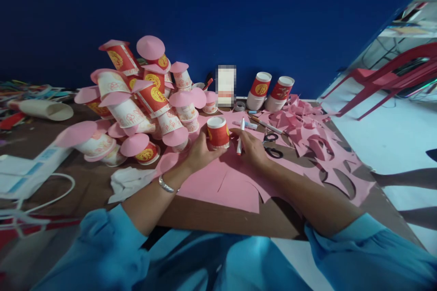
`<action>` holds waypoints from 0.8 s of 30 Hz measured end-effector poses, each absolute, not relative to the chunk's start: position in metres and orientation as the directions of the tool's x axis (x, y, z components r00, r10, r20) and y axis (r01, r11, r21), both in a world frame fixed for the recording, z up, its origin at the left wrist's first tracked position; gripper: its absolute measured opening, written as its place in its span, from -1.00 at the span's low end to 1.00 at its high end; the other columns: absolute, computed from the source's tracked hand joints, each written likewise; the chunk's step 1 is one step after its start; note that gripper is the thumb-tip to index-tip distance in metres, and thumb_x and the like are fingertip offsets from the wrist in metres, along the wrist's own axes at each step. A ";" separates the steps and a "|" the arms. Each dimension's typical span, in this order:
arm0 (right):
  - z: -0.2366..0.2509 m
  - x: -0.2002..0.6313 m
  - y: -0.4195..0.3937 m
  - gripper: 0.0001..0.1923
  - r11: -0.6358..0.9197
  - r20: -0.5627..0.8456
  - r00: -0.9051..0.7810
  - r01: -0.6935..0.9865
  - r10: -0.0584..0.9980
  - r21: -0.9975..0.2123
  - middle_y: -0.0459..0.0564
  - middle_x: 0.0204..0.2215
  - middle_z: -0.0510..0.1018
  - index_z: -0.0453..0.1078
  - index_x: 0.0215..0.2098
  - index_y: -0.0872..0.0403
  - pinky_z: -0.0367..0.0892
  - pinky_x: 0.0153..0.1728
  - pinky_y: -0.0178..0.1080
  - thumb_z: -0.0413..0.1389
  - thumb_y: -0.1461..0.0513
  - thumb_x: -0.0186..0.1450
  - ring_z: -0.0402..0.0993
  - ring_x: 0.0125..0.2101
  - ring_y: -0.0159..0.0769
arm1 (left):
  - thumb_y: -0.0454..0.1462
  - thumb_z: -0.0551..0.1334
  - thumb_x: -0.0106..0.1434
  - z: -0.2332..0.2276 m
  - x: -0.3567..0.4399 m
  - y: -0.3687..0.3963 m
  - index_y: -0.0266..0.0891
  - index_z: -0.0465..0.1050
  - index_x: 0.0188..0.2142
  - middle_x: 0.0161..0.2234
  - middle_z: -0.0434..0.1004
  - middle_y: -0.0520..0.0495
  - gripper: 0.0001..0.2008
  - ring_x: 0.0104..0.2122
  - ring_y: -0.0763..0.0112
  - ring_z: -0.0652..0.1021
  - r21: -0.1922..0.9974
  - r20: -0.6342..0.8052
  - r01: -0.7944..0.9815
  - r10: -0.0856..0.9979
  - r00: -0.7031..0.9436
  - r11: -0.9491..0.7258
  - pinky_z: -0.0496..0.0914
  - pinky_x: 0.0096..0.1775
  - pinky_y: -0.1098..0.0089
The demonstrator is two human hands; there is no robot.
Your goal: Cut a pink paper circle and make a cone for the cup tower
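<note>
A red paper cup [218,134] with a gold emblem stands before me, its white end up; it looks upside down. My left hand [200,153] is closed around its left side and lower front, the thumb along the bottom edge. At the cup's right, my right hand [253,149] grips an uncapped white marker [240,138], tip pointing up. Its fingertips come close to the cup; I cannot tell whether they touch. Beneath both hands lies pink paper [221,188] with cut lines in it. Black-handled scissors [273,145] rest just beyond the right hand.
Many cups with pink cone tops [150,95] are piled at left. Two cup stacks [262,85] stand against the blue wall, near a roll of tape [239,106] and a pen [269,125]. Pink scraps [321,145] cover the right side. A crumpled tissue [129,182] and power strip [37,168] lie left.
</note>
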State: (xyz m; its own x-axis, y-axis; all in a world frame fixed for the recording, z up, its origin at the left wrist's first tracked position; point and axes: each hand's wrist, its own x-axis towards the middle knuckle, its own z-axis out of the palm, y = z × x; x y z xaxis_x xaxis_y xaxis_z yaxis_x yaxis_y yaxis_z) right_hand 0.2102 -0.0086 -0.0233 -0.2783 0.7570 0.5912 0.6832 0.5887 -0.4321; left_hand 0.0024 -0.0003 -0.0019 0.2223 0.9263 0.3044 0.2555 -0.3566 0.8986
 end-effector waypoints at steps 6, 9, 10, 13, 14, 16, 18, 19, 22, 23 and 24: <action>-0.022 0.211 -0.010 -0.41 0.594 0.582 -0.288 0.670 0.760 -0.444 0.08 -0.19 0.66 0.34 0.18 0.05 0.49 -0.25 -0.16 0.23 0.29 0.17 0.63 -0.23 -0.10 | -0.10 0.50 0.09 -0.004 0.002 0.000 -0.18 0.20 0.15 0.09 0.53 -0.26 -0.26 0.03 0.10 0.60 0.954 0.260 0.087 0.937 0.233 -0.286 0.51 0.06 0.07; -0.020 0.211 -0.011 -0.42 0.599 0.584 -0.289 0.662 0.758 -0.450 0.08 -0.18 0.65 0.35 0.16 0.04 0.47 -0.26 -0.17 0.23 0.30 0.16 0.62 -0.23 -0.11 | -0.10 0.50 0.09 -0.002 0.002 -0.002 -0.19 0.20 0.13 0.08 0.52 -0.27 -0.28 0.04 0.10 0.59 0.962 0.240 0.073 0.942 0.237 -0.263 0.51 0.07 0.06; -0.019 0.211 -0.011 -0.47 0.599 0.589 -0.284 0.662 0.757 -0.450 0.08 -0.19 0.66 0.36 0.13 0.04 0.47 -0.26 -0.18 0.21 0.30 0.18 0.61 -0.23 -0.12 | -0.10 0.50 0.09 -0.002 0.002 -0.002 -0.19 0.20 0.13 0.07 0.52 -0.26 -0.28 0.04 0.10 0.59 0.965 0.232 0.067 0.942 0.242 -0.255 0.51 0.08 0.06; -0.019 0.212 -0.010 -0.70 0.598 0.605 -0.263 0.660 0.751 -0.455 0.07 -0.26 0.65 0.41 -0.01 0.05 0.44 -0.30 -0.21 0.13 0.31 0.28 0.60 -0.29 -0.15 | -0.10 0.50 0.11 0.000 0.002 -0.004 -0.17 0.20 0.14 0.07 0.52 -0.23 -0.28 0.02 0.12 0.60 0.968 0.219 0.064 0.940 0.261 -0.243 0.51 0.09 0.06; -0.019 0.212 -0.010 -0.77 0.600 0.609 -0.262 0.657 0.749 -0.456 0.07 -0.28 0.64 0.41 -0.05 0.05 0.43 -0.32 -0.22 0.11 0.30 0.31 0.59 -0.31 -0.16 | -0.10 0.50 0.11 0.000 0.001 -0.004 -0.16 0.19 0.14 0.07 0.52 -0.23 -0.28 0.02 0.13 0.59 0.968 0.218 0.066 0.940 0.264 -0.243 0.51 0.09 0.06; -0.018 0.213 -0.009 -0.85 0.610 0.612 -0.272 0.650 0.743 -0.453 0.07 -0.32 0.63 0.42 -0.11 0.06 0.40 -0.36 -0.24 0.08 0.27 0.36 0.57 -0.35 -0.19 | -0.10 0.50 0.11 0.000 0.000 -0.004 -0.15 0.19 0.16 0.08 0.51 -0.24 -0.27 0.03 0.13 0.58 0.965 0.225 0.073 0.939 0.260 -0.252 0.50 0.10 0.05; -0.017 0.214 -0.009 -0.88 0.609 0.604 -0.281 0.654 0.746 -0.448 0.05 -0.35 0.62 0.43 -0.15 0.06 0.38 -0.38 -0.26 0.08 0.25 0.37 0.54 -0.39 -0.21 | -0.11 0.49 0.11 -0.001 -0.001 -0.003 -0.15 0.19 0.19 0.10 0.50 -0.26 -0.25 0.04 0.11 0.57 0.960 0.244 0.074 0.935 0.259 -0.271 0.50 0.11 0.03; -0.017 0.214 -0.010 -0.89 0.603 0.596 -0.282 0.660 0.752 -0.448 0.05 -0.35 0.62 0.43 -0.16 0.06 0.37 -0.39 -0.27 0.09 0.25 0.37 0.53 -0.40 -0.23 | -0.11 0.49 0.11 -0.002 -0.001 -0.002 -0.15 0.19 0.21 0.12 0.49 -0.27 -0.23 0.05 0.11 0.57 0.956 0.256 0.072 0.931 0.261 -0.283 0.49 0.11 0.02; -0.017 0.214 -0.010 -0.91 0.586 0.571 -0.288 0.676 0.769 -0.448 0.04 -0.35 0.61 0.45 -0.19 0.05 0.35 -0.38 -0.29 0.12 0.26 0.35 0.52 -0.39 -0.25 | -0.13 0.48 0.14 -0.004 -0.002 0.001 -0.14 0.15 0.28 0.18 0.45 -0.28 -0.19 0.09 0.09 0.56 0.946 0.291 0.059 0.917 0.274 -0.318 0.47 0.14 0.01; -0.017 0.214 -0.009 -0.91 0.586 0.571 -0.288 0.677 0.768 -0.446 0.04 -0.35 0.61 0.45 -0.20 0.05 0.35 -0.37 -0.28 0.12 0.25 0.35 0.52 -0.39 -0.25 | -0.14 0.48 0.15 -0.005 -0.002 0.002 -0.13 0.14 0.30 0.20 0.44 -0.29 -0.18 0.11 0.09 0.55 0.943 0.302 0.050 0.911 0.279 -0.328 0.47 0.15 0.01; -0.018 0.214 -0.009 -0.91 0.589 0.578 -0.286 0.676 0.764 -0.444 0.04 -0.36 0.61 0.46 -0.21 0.05 0.35 -0.36 -0.28 0.11 0.25 0.36 0.52 -0.39 -0.25 | -0.15 0.47 0.16 -0.006 -0.003 0.002 -0.13 0.13 0.31 0.22 0.42 -0.29 -0.18 0.12 0.09 0.55 0.941 0.313 0.038 0.906 0.285 -0.337 0.47 0.15 0.02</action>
